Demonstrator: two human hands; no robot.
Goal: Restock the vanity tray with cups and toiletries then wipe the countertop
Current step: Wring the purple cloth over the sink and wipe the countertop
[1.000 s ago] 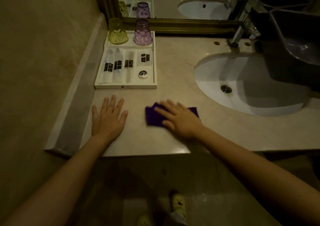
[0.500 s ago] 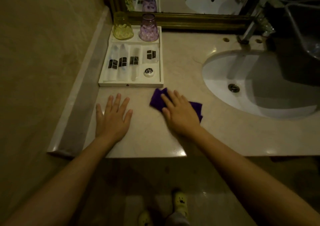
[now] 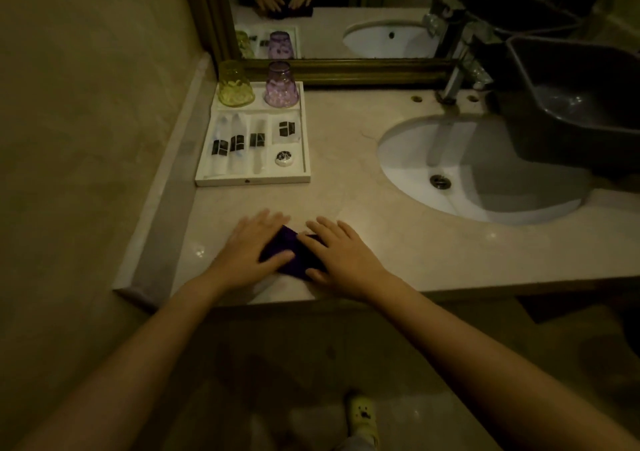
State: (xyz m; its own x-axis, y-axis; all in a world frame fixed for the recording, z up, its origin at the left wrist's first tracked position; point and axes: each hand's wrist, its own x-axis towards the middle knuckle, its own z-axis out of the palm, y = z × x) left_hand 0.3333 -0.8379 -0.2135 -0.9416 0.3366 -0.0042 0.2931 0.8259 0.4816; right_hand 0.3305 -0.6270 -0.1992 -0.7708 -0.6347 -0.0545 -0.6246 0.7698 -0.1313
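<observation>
Wiping is the step in hand, judging by how things lie: the tray [image 3: 252, 181] looks fully stocked, so only the countertop [image 3: 346, 160] remains. Both hands rest flat on a purple cloth [image 3: 294, 253] near the front edge of the counter, just in front of the tray. The left hand [image 3: 250, 247] covers the cloth's left side with fingers spread and thumb lying across the fabric; the right hand [image 3: 341, 253] presses its right side, fingers likewise stretched out. Neither hand is clenched or pinching (they press down rather than grip).

The next move probably calls for either folding the cloth smaller or sliding it across the bare stone toward the sink [image 3: 408, 160], keeping pressure even and steering clear of the tray's front rim.

The cloth is dark, small and bunched into a rough fold, mostly hidden under the palms. On the tray, a yellow cup [image 3: 235, 85] and a purple cup [image 3: 281, 85] stand upside down at the back, with wrapped toiletries [image 3: 239, 144] lined up in front and a small round soap [image 3: 284, 158] at the right.
</observation>
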